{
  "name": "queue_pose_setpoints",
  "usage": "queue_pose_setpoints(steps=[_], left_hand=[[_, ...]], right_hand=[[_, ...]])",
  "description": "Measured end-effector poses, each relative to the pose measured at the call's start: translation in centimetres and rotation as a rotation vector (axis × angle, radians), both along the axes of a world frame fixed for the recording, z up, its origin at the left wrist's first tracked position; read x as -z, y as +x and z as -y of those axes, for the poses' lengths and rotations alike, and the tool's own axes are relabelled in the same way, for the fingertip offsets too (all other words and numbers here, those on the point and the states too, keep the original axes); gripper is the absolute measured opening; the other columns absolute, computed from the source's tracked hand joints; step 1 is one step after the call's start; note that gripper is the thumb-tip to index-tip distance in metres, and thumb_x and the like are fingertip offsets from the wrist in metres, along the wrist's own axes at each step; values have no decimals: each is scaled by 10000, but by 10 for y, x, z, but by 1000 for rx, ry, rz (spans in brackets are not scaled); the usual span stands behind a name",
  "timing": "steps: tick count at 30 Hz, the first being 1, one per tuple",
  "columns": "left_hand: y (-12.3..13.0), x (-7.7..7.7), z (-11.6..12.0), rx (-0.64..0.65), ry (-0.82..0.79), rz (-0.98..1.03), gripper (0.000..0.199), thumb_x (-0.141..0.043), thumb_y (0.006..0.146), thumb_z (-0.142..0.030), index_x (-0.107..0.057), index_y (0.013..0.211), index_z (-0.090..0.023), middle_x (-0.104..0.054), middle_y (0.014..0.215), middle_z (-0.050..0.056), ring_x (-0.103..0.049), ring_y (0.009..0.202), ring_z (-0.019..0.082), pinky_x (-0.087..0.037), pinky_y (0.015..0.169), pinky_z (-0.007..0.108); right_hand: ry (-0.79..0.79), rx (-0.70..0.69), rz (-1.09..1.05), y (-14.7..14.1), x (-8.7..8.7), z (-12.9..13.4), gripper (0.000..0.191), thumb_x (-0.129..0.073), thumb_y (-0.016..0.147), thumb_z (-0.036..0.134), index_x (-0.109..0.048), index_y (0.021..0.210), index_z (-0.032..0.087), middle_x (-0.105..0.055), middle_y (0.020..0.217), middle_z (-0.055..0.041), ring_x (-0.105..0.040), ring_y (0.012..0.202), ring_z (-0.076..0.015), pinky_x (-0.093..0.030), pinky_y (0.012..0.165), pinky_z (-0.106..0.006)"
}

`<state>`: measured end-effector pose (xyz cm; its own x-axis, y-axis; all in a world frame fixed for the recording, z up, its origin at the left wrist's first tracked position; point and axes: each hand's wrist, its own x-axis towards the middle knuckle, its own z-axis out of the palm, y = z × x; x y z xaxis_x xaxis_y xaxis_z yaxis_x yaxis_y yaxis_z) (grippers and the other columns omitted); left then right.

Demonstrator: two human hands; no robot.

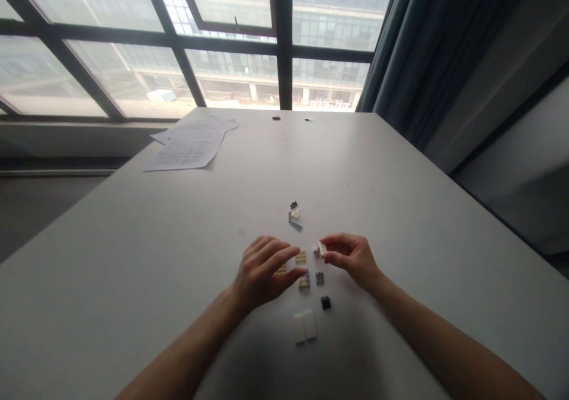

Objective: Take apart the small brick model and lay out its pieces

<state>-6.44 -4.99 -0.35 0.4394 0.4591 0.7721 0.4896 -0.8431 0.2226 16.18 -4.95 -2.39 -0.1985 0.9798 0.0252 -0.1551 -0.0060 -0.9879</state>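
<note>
Between thumb and fingers, my right hand (349, 258) pinches a small white brick (322, 248). My left hand (268, 268) has its thumb and fingers apart, with nothing between them. It hovers beside a tan brick (301, 256) and partly covers another tan brick (281, 271). Near its thumb lies a tan and grey-blue piece (304, 278). A dark grey brick (319, 278) and a black brick (326, 302) sit below my right hand. Two white flat pieces (304, 327) lie side by side closer to me.
Farther up the white table (400, 210) are small black pieces (294, 205), cream pieces (296, 214) and grey strips (296, 225). Printed papers (191, 145) lie at the far left. Two round holes are near the far edge, before a window; a dark curtain (413, 50) hangs at the right.
</note>
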Motion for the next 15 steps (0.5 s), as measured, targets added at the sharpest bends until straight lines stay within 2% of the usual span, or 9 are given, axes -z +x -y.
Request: queue_pose_setpoints(steps=[3,7,9,15], left_hand=[[7,-2,8,75,-45,14,368,-756,748,-298,-585,1051,-177,-680,868,59,-589,740,158,-476,692,305],[14,0,14,88,-85,49,344,-722,771,-180,-590,1089,-185,-686,892,58,-592,759,153,-482,706,301],[16,0,16,84,-104,63,340,-698,781,-138,-595,1100,-195,-689,893,51,-591,760,149,-486,712,298],[21,-3,19,90,-196,161,322,-678,784,-98,-634,1086,-201,-691,873,46,-596,761,138,-512,711,267]], right_hand=[[-25,-54,-77,-7,-4,8,277,-836,614,282,-720,834,159,-730,741,-41,-661,645,-158,-543,625,-289],[-185,-175,-275,-20,-9,14,195,-731,743,320,-684,830,153,-722,692,-41,-631,534,-124,-496,516,-233],[-239,-186,-344,-24,-11,16,184,-698,772,326,-661,822,153,-708,667,-31,-612,497,-108,-463,471,-200],[-255,-179,-373,-28,-13,18,239,-666,808,376,-624,787,141,-662,607,-14,-577,456,-91,-420,423,-173]])
